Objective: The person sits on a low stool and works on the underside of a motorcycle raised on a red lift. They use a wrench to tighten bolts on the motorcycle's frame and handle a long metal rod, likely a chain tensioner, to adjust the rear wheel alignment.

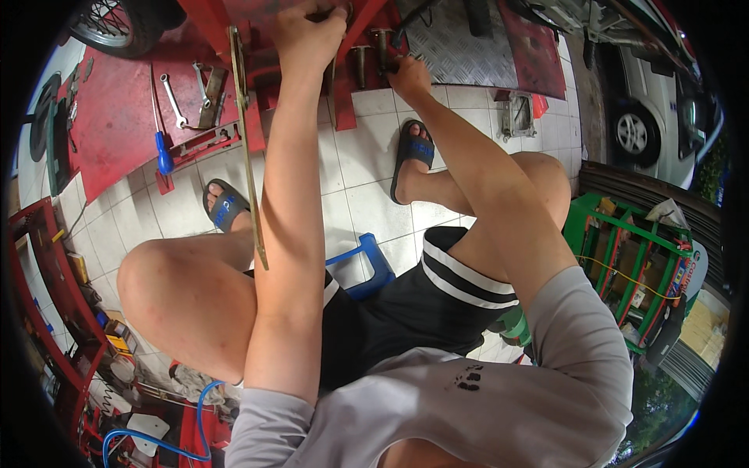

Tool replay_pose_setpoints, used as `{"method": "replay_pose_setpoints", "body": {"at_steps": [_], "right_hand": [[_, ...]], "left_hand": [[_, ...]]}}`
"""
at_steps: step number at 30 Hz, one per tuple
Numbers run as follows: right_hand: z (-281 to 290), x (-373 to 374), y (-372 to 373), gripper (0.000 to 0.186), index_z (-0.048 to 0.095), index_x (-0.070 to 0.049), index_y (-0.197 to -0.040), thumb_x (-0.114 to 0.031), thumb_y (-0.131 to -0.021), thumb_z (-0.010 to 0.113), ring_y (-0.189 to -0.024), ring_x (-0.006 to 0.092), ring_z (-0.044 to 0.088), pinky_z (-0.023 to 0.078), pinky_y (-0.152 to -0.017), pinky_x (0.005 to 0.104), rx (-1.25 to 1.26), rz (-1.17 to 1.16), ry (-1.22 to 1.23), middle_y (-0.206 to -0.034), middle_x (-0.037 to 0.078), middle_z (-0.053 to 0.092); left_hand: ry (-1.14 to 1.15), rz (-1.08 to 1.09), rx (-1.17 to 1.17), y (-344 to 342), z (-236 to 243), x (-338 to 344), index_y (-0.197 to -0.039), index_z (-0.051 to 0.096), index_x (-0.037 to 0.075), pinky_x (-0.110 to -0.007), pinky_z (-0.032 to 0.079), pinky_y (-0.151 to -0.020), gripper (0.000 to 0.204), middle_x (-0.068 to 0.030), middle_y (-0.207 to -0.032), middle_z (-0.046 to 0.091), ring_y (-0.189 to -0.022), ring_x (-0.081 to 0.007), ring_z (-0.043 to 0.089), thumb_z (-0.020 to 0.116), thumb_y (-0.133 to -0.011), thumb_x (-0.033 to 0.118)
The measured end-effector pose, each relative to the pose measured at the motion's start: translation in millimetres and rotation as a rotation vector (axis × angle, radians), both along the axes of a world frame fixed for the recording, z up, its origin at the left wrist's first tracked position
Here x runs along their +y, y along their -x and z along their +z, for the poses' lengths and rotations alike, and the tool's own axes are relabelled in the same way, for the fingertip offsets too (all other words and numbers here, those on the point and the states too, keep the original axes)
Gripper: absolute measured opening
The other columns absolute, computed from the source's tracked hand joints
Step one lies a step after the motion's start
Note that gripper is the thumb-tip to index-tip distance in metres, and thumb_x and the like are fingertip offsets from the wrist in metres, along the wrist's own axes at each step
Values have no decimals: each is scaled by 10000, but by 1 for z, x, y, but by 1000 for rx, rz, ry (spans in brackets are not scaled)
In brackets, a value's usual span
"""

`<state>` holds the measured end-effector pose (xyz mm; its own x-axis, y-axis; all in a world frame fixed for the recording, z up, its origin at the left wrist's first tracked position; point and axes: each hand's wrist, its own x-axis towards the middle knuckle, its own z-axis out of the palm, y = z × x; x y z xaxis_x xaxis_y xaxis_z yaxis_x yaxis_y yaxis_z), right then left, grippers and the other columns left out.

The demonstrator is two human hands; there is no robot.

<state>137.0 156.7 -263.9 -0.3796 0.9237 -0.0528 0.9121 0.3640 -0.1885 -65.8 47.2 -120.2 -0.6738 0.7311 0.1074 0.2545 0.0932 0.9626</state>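
At the top edge, my left hand (pixel 310 37) is closed among red metal uprights, its fingertips on a dark part too hidden to name. My right hand (pixel 411 79) is lower and to the right, its fingers curled at a dark metal fitting beside the treadplate. I cannot make out what those fingers grip. Between my hands, two short metal cylinders (pixel 360 69) stand against the red frame. A long brass-coloured bar (pixel 246 148) slants down just left of my left forearm. On the red platform (pixel 117 117) lie a blue-handled screwdriver (pixel 163 152) and a combination wrench (pixel 172 101).
A spoked wheel (pixel 109 23) is at the upper left. Metal treadplate (pixel 460 51) lies right of my hands. A blue stool (pixel 376 269) is beneath me. At right are a green rack (pixel 624 269) and a parked car (pixel 647 129); a red shelf frame (pixel 66 304) stands left.
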Motion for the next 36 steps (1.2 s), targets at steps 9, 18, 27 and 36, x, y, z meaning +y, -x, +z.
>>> {"method": "replay_pose_setpoints", "body": {"at_steps": [9,18,27,36], "right_hand": [[49,-8,13,385,715,-90,-933,-332,-635,753,-883,308,675,545,-786,406,-103,-39,161,-881,161,693],[206,13,35,268,693,-28,-894,-220,-711,733,-717,160,680,540,-615,294,334,211,653,-784,95,692],[178,13,50,122,680,-23,-824,-131,-775,711,-598,121,630,501,-526,241,1125,-218,1053,-732,59,672],[183,-3,64,205,624,42,-1021,-61,-846,649,-699,168,655,546,-589,269,1008,-83,1051,-844,106,671]], "left_hand": [[-103,36,-67,-3,-21,9,-796,701,-27,-337,515,-667,198,-148,-691,685,-640,-263,673,676,-734,160],[114,83,332,-65,29,-19,-990,463,-106,-480,448,-858,394,-294,-996,522,-960,-457,545,600,-663,66],[531,-261,50,-43,65,19,-1094,533,-77,-446,466,-871,479,-259,-1092,557,-1005,-386,568,459,-828,315],[546,-622,-341,11,90,-7,-1144,590,44,-326,480,-813,440,-98,-1111,614,-973,-194,596,402,-922,374]]}}
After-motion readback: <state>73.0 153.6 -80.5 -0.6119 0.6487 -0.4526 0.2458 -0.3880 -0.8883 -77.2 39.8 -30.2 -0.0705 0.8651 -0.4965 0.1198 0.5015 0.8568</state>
